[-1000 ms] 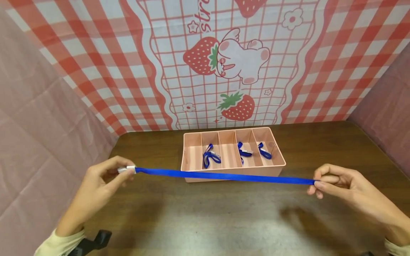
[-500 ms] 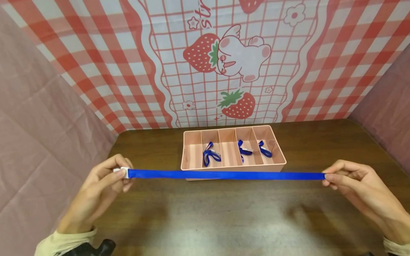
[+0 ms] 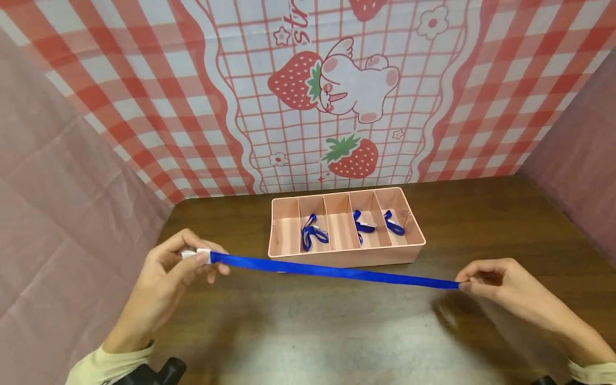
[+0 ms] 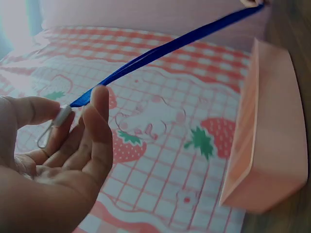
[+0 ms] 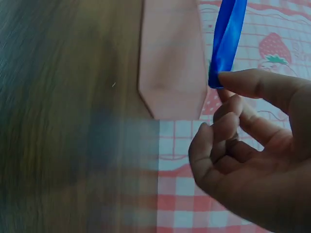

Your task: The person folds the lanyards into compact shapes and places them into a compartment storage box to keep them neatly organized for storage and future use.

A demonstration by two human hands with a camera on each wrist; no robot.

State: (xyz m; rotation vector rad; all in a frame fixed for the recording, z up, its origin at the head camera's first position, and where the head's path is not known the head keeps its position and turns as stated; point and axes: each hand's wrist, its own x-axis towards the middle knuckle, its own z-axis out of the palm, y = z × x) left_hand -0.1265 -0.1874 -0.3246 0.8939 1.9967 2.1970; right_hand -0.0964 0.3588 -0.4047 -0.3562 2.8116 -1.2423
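A blue lanyard [image 3: 332,271] stretches between both hands in front of the pink divided box [image 3: 346,259]. My left hand [image 3: 168,283] pinches its white clip end between thumb and finger; a wire loop [image 4: 44,138] sticks out past the clip in the left wrist view. My right hand [image 3: 510,291] pinches the far folded end of the strap, lower than the left. In the right wrist view the lanyard [image 5: 224,48] shows as two layers meeting at the thumb. Folded blue lanyards lie in the box: one in the second compartment [image 3: 314,235], others in the fourth [image 3: 364,223] and fifth [image 3: 394,224].
The box stands at the back of a dark wooden table [image 3: 337,326], near a red-and-white strawberry cloth [image 3: 346,107] hanging behind. Pink fabric [image 3: 58,214] hangs at the left, and more at the right. A black wrist strap [image 3: 154,373] sits by the left sleeve.
The lanyard was drawn level and taut half a second ago; now it slopes down to the right. My hands have come closer together, the right one lower. Both still pinch its ends.
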